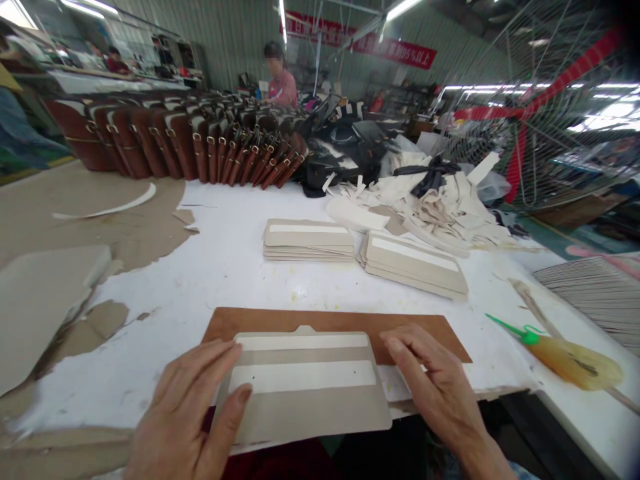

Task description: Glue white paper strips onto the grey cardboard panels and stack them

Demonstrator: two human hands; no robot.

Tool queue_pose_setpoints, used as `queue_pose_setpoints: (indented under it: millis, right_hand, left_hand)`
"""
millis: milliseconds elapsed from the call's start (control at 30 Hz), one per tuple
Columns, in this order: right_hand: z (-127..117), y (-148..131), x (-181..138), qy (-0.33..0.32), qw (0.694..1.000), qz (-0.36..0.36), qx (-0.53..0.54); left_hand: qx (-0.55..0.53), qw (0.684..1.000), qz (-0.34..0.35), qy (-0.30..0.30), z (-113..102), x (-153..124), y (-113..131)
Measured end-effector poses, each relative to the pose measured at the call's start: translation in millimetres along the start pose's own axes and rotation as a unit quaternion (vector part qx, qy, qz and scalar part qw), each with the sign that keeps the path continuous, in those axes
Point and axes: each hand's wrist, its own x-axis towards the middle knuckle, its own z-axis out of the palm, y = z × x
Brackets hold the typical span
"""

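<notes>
A beige flat panel [320,410] with two white strips and a small tab on its far edge lies in front of me, its near edge past the table's edge. It partly covers a brown board [295,319]. My left hand [193,400] rests on the panel's left side, thumb and fingers apart and stretched out. Just off the panel's right side, over the brown board, my right hand [433,380] is closed, thumb against bent fingers. Whatever it may hold is hidden.
Two stacks of similar panels, a left one [309,250] and a right one [413,263], lie beyond. A yellowish squeeze bottle [575,360] with a green nozzle lies at right. Brown leather bags [175,143], cream scraps [440,207] and a caged fan [525,113] stand farther back.
</notes>
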Motion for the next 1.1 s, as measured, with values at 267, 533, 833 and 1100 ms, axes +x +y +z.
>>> queue_pose_setpoints:
  millis: [267,533,833,1100]
  right_hand:
    - [39.7,-2.4,1.9,-0.057,0.966,-0.215,-0.13]
    - [40.5,10.1,4.1,-0.058,0.928,-0.315,-0.189]
    - [45.0,14.1,4.2,-0.049,0.919,-0.315,-0.23]
    - [19.4,26.0,-13.1,0.039,0.93,-0.233,-0.28]
  left_hand:
    - [0.091,0.987,0.094,-0.098,38.1,9.7,25.6]
    - [0.114,0.982,0.08,-0.127,35.8,6.8,30.6]
    - [0.072,0.987,0.031,-0.144,38.1,14.0,37.4]
    - [0.076,0.996,0.035,-0.021,24.3,-10.3,9.1]
